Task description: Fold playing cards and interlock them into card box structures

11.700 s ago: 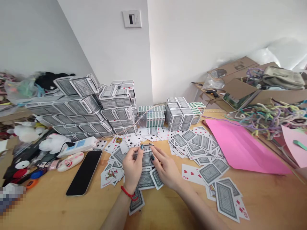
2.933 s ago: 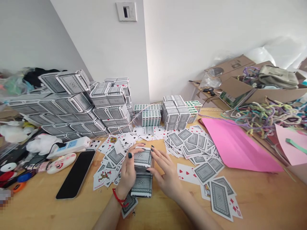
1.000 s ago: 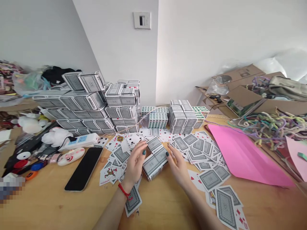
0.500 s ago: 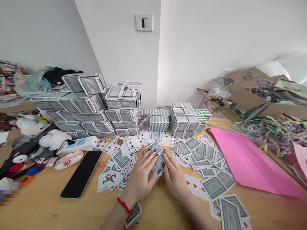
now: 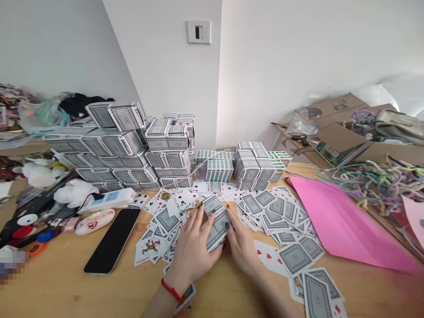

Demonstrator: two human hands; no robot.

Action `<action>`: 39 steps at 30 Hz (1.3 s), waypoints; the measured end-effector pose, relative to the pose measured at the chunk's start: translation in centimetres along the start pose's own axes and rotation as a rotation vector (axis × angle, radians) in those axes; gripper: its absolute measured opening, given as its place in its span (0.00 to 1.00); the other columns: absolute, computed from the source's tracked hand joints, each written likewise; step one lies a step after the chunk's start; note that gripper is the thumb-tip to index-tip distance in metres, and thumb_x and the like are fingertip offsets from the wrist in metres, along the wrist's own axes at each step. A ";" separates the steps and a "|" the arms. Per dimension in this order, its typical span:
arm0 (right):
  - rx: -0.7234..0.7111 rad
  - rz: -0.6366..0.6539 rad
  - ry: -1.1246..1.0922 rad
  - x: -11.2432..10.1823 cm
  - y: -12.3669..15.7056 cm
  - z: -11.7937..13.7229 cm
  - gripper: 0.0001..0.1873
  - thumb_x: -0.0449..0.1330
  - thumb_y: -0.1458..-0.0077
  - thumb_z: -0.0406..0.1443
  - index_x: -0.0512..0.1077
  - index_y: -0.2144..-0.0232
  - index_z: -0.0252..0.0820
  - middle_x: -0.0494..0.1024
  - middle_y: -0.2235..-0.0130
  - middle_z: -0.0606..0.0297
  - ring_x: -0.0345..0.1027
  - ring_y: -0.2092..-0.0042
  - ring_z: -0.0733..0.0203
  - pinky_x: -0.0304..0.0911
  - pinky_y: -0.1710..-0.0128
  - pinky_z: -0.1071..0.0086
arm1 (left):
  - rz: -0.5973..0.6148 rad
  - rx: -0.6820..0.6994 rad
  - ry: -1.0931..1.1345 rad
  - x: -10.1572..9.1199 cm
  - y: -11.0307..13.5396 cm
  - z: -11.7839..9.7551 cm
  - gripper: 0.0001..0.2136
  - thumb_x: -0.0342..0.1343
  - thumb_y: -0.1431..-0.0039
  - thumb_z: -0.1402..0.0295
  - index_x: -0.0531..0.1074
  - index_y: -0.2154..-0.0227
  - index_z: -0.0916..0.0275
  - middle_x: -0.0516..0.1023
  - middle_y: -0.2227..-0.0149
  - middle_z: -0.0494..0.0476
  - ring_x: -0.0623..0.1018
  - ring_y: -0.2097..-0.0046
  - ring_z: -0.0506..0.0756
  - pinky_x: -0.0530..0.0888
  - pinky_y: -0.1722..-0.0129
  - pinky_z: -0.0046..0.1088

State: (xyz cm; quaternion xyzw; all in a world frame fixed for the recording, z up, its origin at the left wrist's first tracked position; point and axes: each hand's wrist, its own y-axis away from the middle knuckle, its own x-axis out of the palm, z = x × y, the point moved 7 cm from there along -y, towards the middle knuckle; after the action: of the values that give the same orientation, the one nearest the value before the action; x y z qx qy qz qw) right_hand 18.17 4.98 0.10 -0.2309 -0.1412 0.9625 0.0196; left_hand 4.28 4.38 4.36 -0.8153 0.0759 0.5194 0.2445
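Between my two hands, on the table, is a block of folded playing cards [image 5: 217,225] with grey patterned backs. My left hand [image 5: 195,245], with a red cord at the wrist, grips its left side, fingertips on the top edge and thumb near the lower end. My right hand [image 5: 243,247] presses along its right side, fingers pointing forward. The underside of the block is hidden. Loose playing cards [image 5: 167,220] lie face up and face down to the left, and more face-down cards [image 5: 296,260] spread to the right.
Stacked card blocks [image 5: 122,145] rise at the back left, with a smaller stack [image 5: 253,165] behind the hands. Green-and-white card boxes [image 5: 220,170] stand between them. A black phone [image 5: 112,240] lies left, beside a power strip [image 5: 111,199]. Pink paper [image 5: 344,225] lies right.
My left hand has slid back and to the left, its fingers moving off the block's top to its side, so more of the block shows. My right hand has shifted slightly.
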 end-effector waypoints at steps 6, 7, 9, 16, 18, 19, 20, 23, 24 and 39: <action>0.263 -0.076 -0.378 -0.1 -0.4 -2.8 0.27 0.47 0.42 0.48 0.62 0.46 0.41 0.66 0.45 0.55 0.57 0.43 0.52 0.51 0.43 0.51 | -0.005 -0.241 0.070 1.1 0.9 1.4 0.34 0.56 0.52 0.61 0.51 0.41 0.60 0.70 0.50 0.66 0.71 0.51 0.67 0.71 0.57 0.44; 0.293 -0.091 -0.455 -0.1 -0.5 -3.1 0.26 0.47 0.43 0.48 0.64 0.47 0.41 0.67 0.46 0.55 0.59 0.44 0.51 0.52 0.44 0.51 | -0.015 -0.248 0.121 1.0 0.9 1.5 0.35 0.56 0.52 0.62 0.51 0.41 0.59 0.71 0.51 0.65 0.72 0.51 0.66 0.71 0.57 0.43; 0.362 -0.140 -0.622 -0.3 -0.7 -3.6 0.26 0.46 0.43 0.49 0.66 0.49 0.43 0.69 0.47 0.56 0.61 0.45 0.51 0.55 0.46 0.50 | -0.022 -0.223 0.256 0.7 0.7 1.6 0.36 0.56 0.52 0.63 0.48 0.41 0.57 0.69 0.49 0.64 0.72 0.50 0.64 0.70 0.55 0.43; 0.433 0.016 -0.941 -0.8 -0.8 -1.7 0.25 0.47 0.44 0.48 0.66 0.48 0.44 0.71 0.48 0.60 0.64 0.48 0.48 0.62 0.52 0.52 | 0.094 -0.001 0.476 0.6 0.5 -0.1 0.40 0.58 0.53 0.67 0.42 0.39 0.53 0.58 0.41 0.64 0.61 0.42 0.65 0.63 0.46 0.48; 0.407 -0.006 -0.916 -1.4 -0.6 -1.2 0.27 0.52 0.46 0.46 0.60 0.45 0.47 0.67 0.45 0.64 0.61 0.45 0.49 0.60 0.49 0.53 | 0.095 0.011 0.466 0.5 0.5 -0.4 0.41 0.57 0.51 0.65 0.39 0.39 0.52 0.50 0.38 0.63 0.54 0.39 0.67 0.59 0.44 0.51; 0.391 -0.011 -0.893 -1.6 -0.5 -0.8 0.29 0.53 0.47 0.45 0.58 0.43 0.48 0.65 0.44 0.65 0.58 0.43 0.49 0.59 0.48 0.53 | 0.097 0.011 0.474 0.5 0.5 -0.5 0.40 0.56 0.49 0.62 0.37 0.38 0.53 0.45 0.36 0.63 0.50 0.38 0.67 0.57 0.43 0.52; 0.371 -0.009 -0.863 -1.7 -0.4 -0.5 0.30 0.54 0.48 0.45 0.57 0.43 0.49 0.63 0.42 0.66 0.55 0.42 0.50 0.57 0.47 0.54 | 0.092 0.012 0.485 0.4 0.5 -0.6 0.40 0.54 0.48 0.58 0.35 0.38 0.53 0.41 0.36 0.62 0.46 0.37 0.67 0.54 0.43 0.52; 0.283 0.018 -0.739 -1.6 0.0 1.1 0.31 0.54 0.47 0.46 0.54 0.41 0.51 0.57 0.40 0.68 0.47 0.39 0.53 0.52 0.43 0.56 | 0.035 0.027 0.516 -0.6 0.5 -0.9 0.39 0.46 0.46 0.49 0.30 0.38 0.54 0.32 0.35 0.59 0.37 0.36 0.66 0.45 0.41 0.54; 0.253 0.035 -0.702 -1.5 0.1 1.8 0.31 0.53 0.46 0.46 0.52 0.41 0.51 0.55 0.39 0.69 0.45 0.38 0.55 0.50 0.42 0.57 | 0.013 0.036 0.531 -0.9 0.5 -1.0 0.39 0.43 0.46 0.47 0.29 0.39 0.54 0.31 0.35 0.58 0.36 0.36 0.66 0.43 0.41 0.54; 0.181 0.162 -0.718 -0.4 1.5 5.4 0.39 0.52 0.43 0.42 0.31 0.39 0.55 0.42 0.36 0.77 0.29 0.36 0.63 0.43 0.39 0.64 | -0.114 0.069 0.652 -2.1 1.1 -2.1 0.31 0.43 0.41 0.59 0.35 0.38 0.55 0.35 0.35 0.54 0.41 0.36 0.64 0.45 0.39 0.48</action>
State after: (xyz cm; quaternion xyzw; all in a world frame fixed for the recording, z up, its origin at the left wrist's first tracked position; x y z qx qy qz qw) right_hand 16.12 2.04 4.48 0.1134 -0.0347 0.9891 -0.0868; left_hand 4.61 2.13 6.54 -0.9327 0.1221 0.2138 0.2635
